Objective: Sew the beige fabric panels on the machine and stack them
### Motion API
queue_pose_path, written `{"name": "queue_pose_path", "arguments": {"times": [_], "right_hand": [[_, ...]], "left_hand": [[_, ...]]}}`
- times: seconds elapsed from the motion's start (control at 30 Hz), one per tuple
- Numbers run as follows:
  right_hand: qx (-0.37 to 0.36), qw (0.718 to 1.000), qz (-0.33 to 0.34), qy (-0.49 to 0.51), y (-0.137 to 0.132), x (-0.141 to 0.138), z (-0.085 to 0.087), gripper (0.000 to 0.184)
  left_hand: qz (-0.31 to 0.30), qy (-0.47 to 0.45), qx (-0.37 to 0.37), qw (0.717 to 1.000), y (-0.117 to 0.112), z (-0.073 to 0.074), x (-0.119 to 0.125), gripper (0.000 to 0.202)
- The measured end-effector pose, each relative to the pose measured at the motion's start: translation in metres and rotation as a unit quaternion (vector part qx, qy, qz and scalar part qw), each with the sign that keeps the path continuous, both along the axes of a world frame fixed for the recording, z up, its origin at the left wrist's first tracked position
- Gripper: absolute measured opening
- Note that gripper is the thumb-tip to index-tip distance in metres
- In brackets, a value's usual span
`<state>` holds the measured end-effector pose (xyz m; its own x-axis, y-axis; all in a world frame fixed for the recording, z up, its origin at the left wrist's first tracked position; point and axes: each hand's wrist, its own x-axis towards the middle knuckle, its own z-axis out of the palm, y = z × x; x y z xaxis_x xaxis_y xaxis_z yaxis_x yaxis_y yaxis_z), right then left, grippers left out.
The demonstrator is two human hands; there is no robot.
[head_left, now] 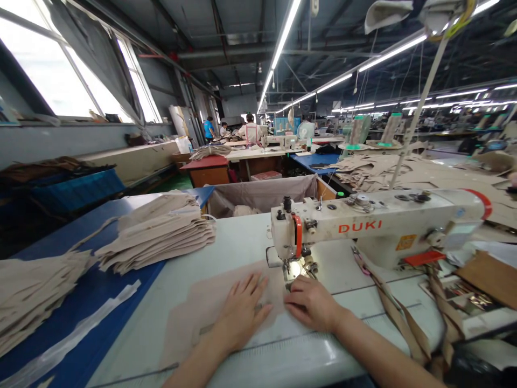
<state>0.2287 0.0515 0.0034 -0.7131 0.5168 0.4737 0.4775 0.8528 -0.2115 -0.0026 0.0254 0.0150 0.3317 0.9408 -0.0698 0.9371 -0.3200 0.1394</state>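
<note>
A thin beige fabric piece (189, 307) lies flat on the pale sewing table, its right part reaching the presser foot (291, 269) of a white DUKI sewing machine (323, 221). My left hand (242, 312) rests palm down on this fabric, fingers spread, left of the needle area. Close in front of the presser foot, my right hand (309, 303) has its fingers bent and held together at the fabric's right edge. The fingertips partly hide what they grip there. A lamp lights the needle area.
Stacked beige fabric pieces (157, 237) sit on the blue surface at left, near a translucent strip (81, 328). Scissors (361, 261) and hanging tan straps (399, 318) are right of my hands. Behind the table stands a cloth-lined bin (262, 191). People work farther back.
</note>
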Motion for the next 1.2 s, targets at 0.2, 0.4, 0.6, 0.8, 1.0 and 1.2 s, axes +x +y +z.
{"name": "queue_pose_path", "arguments": {"times": [0.2, 0.4, 0.6, 0.8, 1.0, 1.2], "right_hand": [[-0.019, 1.000, -0.004, -0.009, 0.001, 0.000, -0.001, 0.018], [-0.053, 0.998, 0.003, 0.031, -0.005, 0.003, -0.002, 0.026], [-0.077, 0.997, 0.005, 0.025, -0.004, 0.006, -0.005, 0.029], [-0.078, 0.996, -0.002, 0.037, -0.003, 0.008, -0.010, 0.031], [-0.036, 0.998, 0.010, 0.057, 0.001, 0.008, -0.013, 0.026], [0.015, 0.997, 0.022, 0.072, 0.005, 0.012, -0.017, 0.022]], "left_hand": [[-0.001, -0.011, 0.023, 1.000, 0.001, -0.004, -0.001, 0.064], [-0.054, -0.027, 0.141, 0.988, -0.022, 0.004, -0.008, 0.056], [0.112, -0.031, 0.264, 0.958, -0.034, 0.022, -0.106, 0.043], [0.416, -0.016, 0.271, 0.868, -0.080, 0.029, -0.250, 0.050], [0.477, -0.029, 0.197, 0.856, -0.146, 0.004, -0.311, 0.054], [0.445, -0.075, 0.199, 0.870, -0.151, -0.006, -0.310, 0.048]]}}
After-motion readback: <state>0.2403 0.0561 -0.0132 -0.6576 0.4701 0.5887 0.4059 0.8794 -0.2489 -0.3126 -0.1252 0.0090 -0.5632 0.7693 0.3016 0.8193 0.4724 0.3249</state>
